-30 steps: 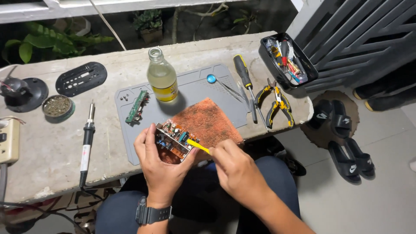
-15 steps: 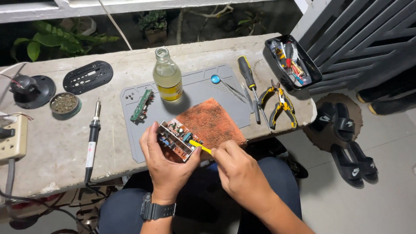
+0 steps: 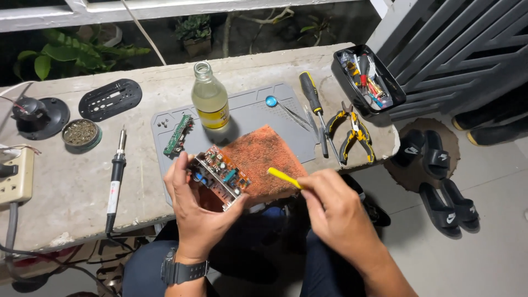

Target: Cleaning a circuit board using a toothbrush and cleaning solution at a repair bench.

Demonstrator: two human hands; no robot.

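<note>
My left hand [image 3: 195,206] grips a brown circuit board [image 3: 220,175] studded with small components, tilted up over the near edge of a concrete bench [image 3: 66,181]. My right hand [image 3: 335,212] holds a thin yellow tool [image 3: 284,177], its tip pointing left and a short way off the board's right side. Behind the board lies an orange-brown rough pad [image 3: 264,157] on a grey work mat [image 3: 247,113].
On the bench: a glass bottle [image 3: 209,99], small green board [image 3: 178,135], soldering iron [image 3: 114,176], tin [image 3: 80,133], black plate [image 3: 110,99], power strip [image 3: 15,176], screwdriver [image 3: 312,102], tweezers [image 3: 294,115], pliers [image 3: 352,132], black tool tray [image 3: 367,80]. Sandals [image 3: 440,181] lie on the floor.
My right hand has drawn the yellow tool away to the right, off the board. My left hand has tipped the board up and shifted it slightly left.
</note>
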